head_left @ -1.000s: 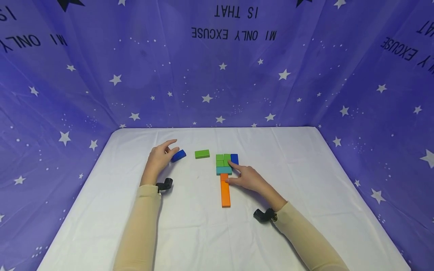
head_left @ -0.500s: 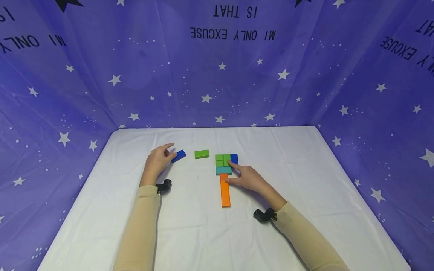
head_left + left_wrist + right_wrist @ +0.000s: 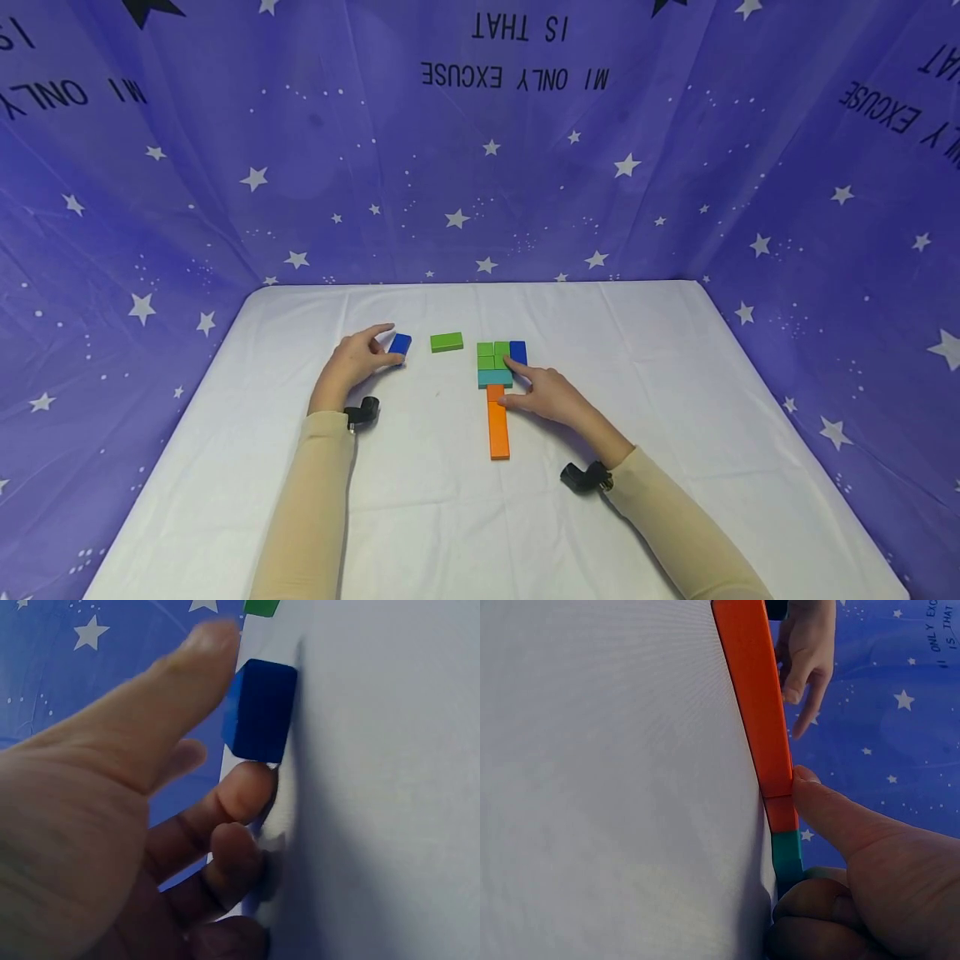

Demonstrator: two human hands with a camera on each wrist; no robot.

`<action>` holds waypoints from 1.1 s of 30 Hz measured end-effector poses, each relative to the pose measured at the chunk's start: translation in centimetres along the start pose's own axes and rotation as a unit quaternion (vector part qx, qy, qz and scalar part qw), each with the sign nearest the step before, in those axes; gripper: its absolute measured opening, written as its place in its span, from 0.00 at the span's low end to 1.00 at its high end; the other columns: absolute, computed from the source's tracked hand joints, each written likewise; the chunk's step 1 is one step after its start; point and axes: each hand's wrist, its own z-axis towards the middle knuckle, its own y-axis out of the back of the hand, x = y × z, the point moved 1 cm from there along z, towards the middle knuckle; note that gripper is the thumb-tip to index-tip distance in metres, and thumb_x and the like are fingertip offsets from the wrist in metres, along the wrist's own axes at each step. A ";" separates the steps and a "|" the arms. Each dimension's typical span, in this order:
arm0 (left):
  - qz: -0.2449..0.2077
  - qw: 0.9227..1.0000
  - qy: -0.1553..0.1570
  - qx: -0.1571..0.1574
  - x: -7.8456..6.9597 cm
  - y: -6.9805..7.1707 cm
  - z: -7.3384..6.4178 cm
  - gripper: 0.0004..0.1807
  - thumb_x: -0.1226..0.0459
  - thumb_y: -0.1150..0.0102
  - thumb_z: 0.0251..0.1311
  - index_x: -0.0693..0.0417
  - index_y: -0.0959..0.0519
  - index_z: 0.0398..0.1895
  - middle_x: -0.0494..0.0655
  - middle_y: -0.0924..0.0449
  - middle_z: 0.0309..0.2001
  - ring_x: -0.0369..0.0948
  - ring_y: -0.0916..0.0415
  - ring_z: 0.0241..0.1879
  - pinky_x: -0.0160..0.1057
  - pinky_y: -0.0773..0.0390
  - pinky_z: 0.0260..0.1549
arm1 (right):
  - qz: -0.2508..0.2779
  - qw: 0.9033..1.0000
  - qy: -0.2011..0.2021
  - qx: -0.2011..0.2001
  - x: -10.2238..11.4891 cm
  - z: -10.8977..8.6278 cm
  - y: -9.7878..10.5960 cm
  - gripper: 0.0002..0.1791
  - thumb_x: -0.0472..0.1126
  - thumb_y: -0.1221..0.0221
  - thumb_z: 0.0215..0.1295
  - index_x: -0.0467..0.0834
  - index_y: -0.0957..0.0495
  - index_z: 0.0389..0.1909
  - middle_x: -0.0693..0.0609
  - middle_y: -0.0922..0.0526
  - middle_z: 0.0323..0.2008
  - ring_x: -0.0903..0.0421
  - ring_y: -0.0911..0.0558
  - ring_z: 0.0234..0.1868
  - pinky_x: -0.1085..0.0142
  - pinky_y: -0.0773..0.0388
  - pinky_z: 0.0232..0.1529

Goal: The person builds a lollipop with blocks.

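In the head view my left hand (image 3: 352,358) is at a loose blue block (image 3: 401,342), thumb at its near end and fingers around its left side. The left wrist view shows this blue block (image 3: 264,712) between the thumb and a fingertip, close to the white cloth. My right hand (image 3: 553,394) rests on a flat block pattern, index finger on a green block (image 3: 502,350) and thumb beside the orange blocks (image 3: 498,433). Green blocks lie above a teal block (image 3: 495,378), and a second blue block (image 3: 518,350) stands at their right. Orange blocks run down from the teal one.
A single green block (image 3: 446,342) lies between the left hand and the pattern. White cloth (image 3: 420,517) covers the table, with a purple star-printed curtain (image 3: 457,167) behind and at both sides. Black wrist cameras (image 3: 585,477) sit on both arms.
The loose blue block has turned from slanting to nearly pointing away, with the left thumb now at its near end. The right hand and the pattern stay in place.
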 end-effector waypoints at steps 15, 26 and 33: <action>0.009 0.999 -0.005 0.041 -0.1 0.2 -0.1 0.40 0.58 0.27 0.61 0.50 0.30 0.78 0.47 0.19 0.39 0.42 0.27 0.35 0.39 0.30 0.39 | -0.004 1.000 0.003 0.000 -0.3 0.1 -0.1 0.50 0.68 0.31 0.64 0.56 0.38 0.83 0.50 0.25 0.23 0.53 0.27 0.33 0.55 0.24 0.49; -0.011 0.999 0.002 0.040 -0.2 0.1 0.0 0.39 0.57 0.25 0.59 0.53 0.28 0.74 0.47 0.22 0.38 0.42 0.28 0.34 0.39 0.30 0.36 | 0.004 1.000 0.001 -0.003 -0.4 0.1 -0.1 0.51 0.68 0.31 0.63 0.57 0.38 0.83 0.45 0.20 0.28 0.51 0.24 0.37 0.52 0.22 0.53; -0.056 0.998 -0.011 0.025 -0.8 -0.1 0.1 0.38 0.59 0.21 0.56 0.54 0.25 0.70 0.46 0.24 0.35 0.42 0.29 0.32 0.41 0.29 0.37 | 0.002 1.000 0.001 0.000 -0.3 0.1 -0.1 0.51 0.68 0.31 0.63 0.56 0.38 0.83 0.52 0.30 0.21 0.54 0.30 0.30 0.56 0.26 0.47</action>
